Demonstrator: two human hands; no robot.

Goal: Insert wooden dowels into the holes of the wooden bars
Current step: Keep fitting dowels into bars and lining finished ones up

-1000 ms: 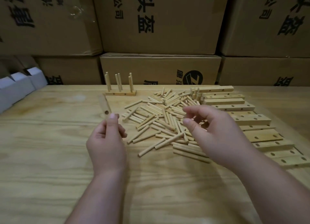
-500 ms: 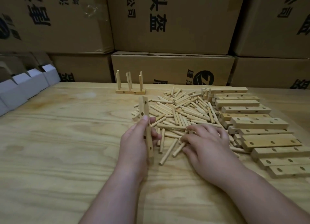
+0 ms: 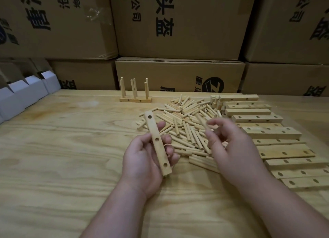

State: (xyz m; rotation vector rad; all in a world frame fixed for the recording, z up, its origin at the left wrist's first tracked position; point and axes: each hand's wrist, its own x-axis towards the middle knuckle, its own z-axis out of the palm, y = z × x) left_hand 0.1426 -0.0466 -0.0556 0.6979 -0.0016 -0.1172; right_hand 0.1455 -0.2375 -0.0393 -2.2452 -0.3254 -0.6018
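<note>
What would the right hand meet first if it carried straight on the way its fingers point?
Probably the pile of loose pale wooden dowels: the right hand hovers over the pile's near edge, fingers aimed up-left across it. Height above the pile is unclear.

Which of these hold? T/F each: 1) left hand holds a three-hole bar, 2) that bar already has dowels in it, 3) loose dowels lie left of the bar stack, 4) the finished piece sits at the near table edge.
1) True: the left hand grips the bar, three holes showing.
2) False: its holes are empty.
3) True: the dowel pile lies left of the bar stack.
4) False: the finished piece stands at the far edge, by the boxes.
</note>
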